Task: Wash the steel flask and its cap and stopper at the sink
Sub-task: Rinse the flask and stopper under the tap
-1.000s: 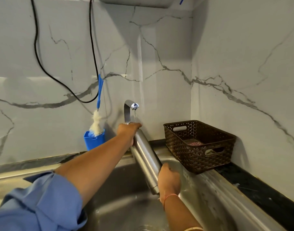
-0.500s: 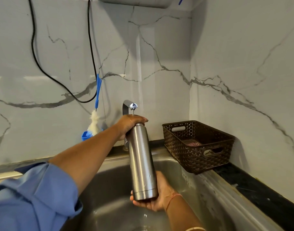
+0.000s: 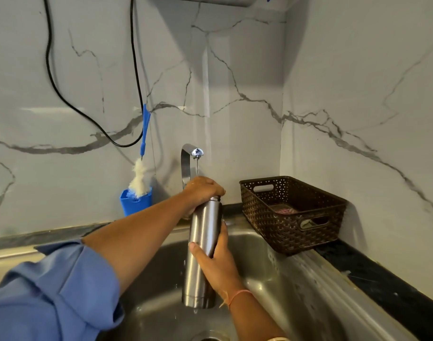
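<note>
The tall, cylindrical brushed-steel flask (image 3: 194, 279) stands upright in the air over the stainless-steel sink basin (image 3: 272, 267), directly below the curved chrome tap (image 3: 187, 166) at its twelve o'clock. That placing looks deliberate: anything that runs off or spills falls into the basin rather than onto the black stone worktop (image 3: 382, 291) at four o'clock. The right hand (image 3: 215, 264) wraps the middle of the body, thumb across the front, probably to steady the flask against turning. The left hand (image 3: 203, 190) is curled down over the neck and mouth, a hold that suits either sealing the opening for a shake or twisting something at the top.

Which of these it is cannot be told, because the left hand's fingers (image 3: 210, 187) cover the mouth completely. Whether a cap or stopper sits there is hidden, and neither piece shows anywhere else. A thin thread of water seems to fall from the spout, though it is too fine to be sure. The white-bristled bottle brush with a blue handle (image 3: 139, 175) stands in a blue plastic holder (image 3: 136, 203) at ten o'clock. The brown perforated plastic basket (image 3: 291, 217) at two o'clock holds cloth-like things, only partly visible. The drain is cut off at six o'clock.
</note>
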The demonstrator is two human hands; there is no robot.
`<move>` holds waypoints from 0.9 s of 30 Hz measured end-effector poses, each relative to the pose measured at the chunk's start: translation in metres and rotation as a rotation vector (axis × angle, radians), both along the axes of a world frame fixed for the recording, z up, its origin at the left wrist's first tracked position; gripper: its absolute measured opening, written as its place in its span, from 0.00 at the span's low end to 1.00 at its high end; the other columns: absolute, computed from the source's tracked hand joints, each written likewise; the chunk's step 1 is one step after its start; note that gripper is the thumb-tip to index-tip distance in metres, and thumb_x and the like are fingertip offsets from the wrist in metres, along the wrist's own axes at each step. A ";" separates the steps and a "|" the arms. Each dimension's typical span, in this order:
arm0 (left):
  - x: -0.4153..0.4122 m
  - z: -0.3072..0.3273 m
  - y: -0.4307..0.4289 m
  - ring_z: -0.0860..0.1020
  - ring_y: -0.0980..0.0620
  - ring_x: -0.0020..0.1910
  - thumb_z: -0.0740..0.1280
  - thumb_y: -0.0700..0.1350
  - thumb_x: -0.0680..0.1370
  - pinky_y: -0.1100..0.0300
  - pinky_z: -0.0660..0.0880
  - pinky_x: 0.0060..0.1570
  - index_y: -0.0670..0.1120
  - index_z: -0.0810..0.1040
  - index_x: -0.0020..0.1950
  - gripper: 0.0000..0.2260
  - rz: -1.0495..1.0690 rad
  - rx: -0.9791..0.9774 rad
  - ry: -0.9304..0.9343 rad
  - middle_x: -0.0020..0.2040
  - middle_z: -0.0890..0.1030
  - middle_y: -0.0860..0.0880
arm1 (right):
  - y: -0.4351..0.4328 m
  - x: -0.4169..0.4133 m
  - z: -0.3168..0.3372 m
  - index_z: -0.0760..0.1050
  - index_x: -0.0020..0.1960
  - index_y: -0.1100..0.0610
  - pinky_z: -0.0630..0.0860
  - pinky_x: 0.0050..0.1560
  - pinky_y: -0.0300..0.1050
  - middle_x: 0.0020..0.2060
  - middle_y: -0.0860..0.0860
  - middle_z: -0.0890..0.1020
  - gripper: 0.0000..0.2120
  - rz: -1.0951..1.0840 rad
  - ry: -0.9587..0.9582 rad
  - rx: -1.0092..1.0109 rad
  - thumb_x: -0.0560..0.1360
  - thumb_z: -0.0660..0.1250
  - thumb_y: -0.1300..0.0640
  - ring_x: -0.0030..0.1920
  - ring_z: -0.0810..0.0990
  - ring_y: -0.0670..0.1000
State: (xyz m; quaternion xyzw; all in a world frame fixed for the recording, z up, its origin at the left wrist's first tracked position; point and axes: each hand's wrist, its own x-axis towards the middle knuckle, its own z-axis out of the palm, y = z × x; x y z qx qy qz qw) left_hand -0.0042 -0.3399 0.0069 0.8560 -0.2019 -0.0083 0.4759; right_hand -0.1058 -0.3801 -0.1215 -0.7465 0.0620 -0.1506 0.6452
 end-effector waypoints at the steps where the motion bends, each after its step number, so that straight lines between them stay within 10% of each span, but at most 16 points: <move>1: 0.000 -0.001 0.005 0.79 0.50 0.43 0.73 0.43 0.69 0.62 0.76 0.40 0.45 0.84 0.44 0.05 -0.028 -0.063 0.041 0.44 0.83 0.47 | -0.001 0.002 -0.003 0.54 0.74 0.45 0.74 0.54 0.42 0.60 0.48 0.76 0.39 0.028 0.019 0.065 0.71 0.72 0.46 0.54 0.78 0.48; 13: 0.016 -0.019 0.028 0.80 0.47 0.41 0.75 0.44 0.69 0.53 0.79 0.47 0.48 0.82 0.40 0.03 0.253 -0.518 0.097 0.43 0.83 0.45 | -0.007 0.009 -0.014 0.67 0.68 0.55 0.76 0.59 0.52 0.59 0.52 0.79 0.47 -0.033 0.210 0.116 0.57 0.74 0.31 0.56 0.79 0.54; 20: 0.000 -0.017 0.025 0.78 0.48 0.41 0.75 0.48 0.70 0.58 0.74 0.37 0.49 0.71 0.53 0.17 0.065 -0.549 0.297 0.46 0.78 0.45 | -0.008 0.006 -0.001 0.75 0.56 0.51 0.81 0.47 0.51 0.47 0.53 0.83 0.27 -0.032 0.149 0.286 0.64 0.72 0.35 0.45 0.82 0.54; 27: -0.015 -0.044 0.028 0.79 0.46 0.43 0.71 0.58 0.69 0.55 0.76 0.44 0.44 0.75 0.55 0.22 -0.108 -0.451 0.569 0.46 0.80 0.42 | -0.009 -0.003 0.010 0.77 0.56 0.54 0.76 0.30 0.43 0.43 0.57 0.83 0.37 0.120 0.235 0.488 0.61 0.64 0.27 0.40 0.82 0.55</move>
